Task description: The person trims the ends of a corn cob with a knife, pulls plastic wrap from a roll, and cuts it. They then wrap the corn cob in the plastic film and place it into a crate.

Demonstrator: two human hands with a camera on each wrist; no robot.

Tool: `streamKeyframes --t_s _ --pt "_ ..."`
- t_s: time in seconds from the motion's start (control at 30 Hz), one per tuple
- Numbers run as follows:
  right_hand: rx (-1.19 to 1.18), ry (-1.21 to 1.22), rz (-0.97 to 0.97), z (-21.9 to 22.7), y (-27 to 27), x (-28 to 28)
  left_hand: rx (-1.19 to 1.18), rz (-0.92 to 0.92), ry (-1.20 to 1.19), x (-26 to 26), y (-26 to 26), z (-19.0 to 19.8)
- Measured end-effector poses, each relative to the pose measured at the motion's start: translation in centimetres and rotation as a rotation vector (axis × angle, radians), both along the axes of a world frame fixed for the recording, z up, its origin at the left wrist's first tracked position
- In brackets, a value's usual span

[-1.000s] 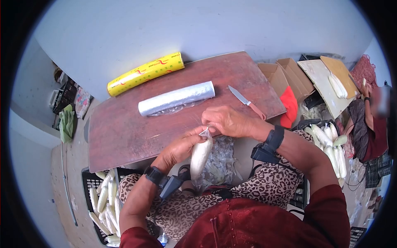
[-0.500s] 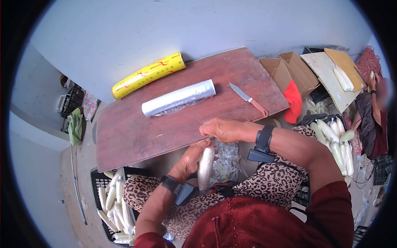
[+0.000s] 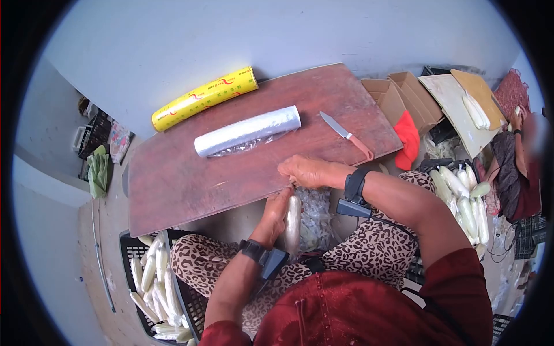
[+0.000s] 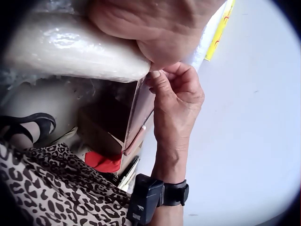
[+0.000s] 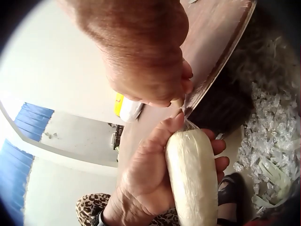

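A pale, long vegetable wrapped in clear plastic film (image 5: pixel 193 174) hangs just off the table's near edge. My left hand (image 3: pixel 274 213) grips it, the fingers passing behind it in the right wrist view and the thumb up by its top end. Above that end the film narrows to a gathered tip (image 5: pixel 187 123). My right hand (image 3: pixel 309 172) pinches this tip, fingertips close to the left thumb. Seen from the left wrist, the right hand (image 4: pixel 176 101) has its thumb and finger together at the end of the wrapped vegetable.
On the reddish table (image 3: pixel 173 193) lie a clear film roll (image 3: pixel 248 131), a yellow-wrapped roll (image 3: pixel 205 99) and a knife (image 3: pixel 346 135). Crates of pale vegetables (image 3: pixel 153 277) (image 3: pixel 464 196) stand at both sides. Film scraps (image 5: pixel 273 146) cover the floor below. Another person (image 3: pixel 519 155) sits at far right.
The wrapped vegetable has swung more upright and moved slightly right with my left hand. Both hands remain together at its top end, the film tip now shorter in view.
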State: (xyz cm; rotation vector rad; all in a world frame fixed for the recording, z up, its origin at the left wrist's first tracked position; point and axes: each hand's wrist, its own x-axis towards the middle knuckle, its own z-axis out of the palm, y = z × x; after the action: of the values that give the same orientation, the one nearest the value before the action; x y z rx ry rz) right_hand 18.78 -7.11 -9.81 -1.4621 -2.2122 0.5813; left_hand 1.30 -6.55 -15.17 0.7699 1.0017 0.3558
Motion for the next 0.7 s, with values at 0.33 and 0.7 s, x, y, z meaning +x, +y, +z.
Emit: streamKeyframes --t_s 0.33,0.7 --pt "-0.041 -0.190 -0.274 1.1 0.7 4.1 0.029 0.053 0.039 0.3 -0.2 -0.1" --pt "-0.305 -0.421 -0.844 2.2 -4.8 11.6 -0.033 0.058 0.055 0.4 0.0 0.4"
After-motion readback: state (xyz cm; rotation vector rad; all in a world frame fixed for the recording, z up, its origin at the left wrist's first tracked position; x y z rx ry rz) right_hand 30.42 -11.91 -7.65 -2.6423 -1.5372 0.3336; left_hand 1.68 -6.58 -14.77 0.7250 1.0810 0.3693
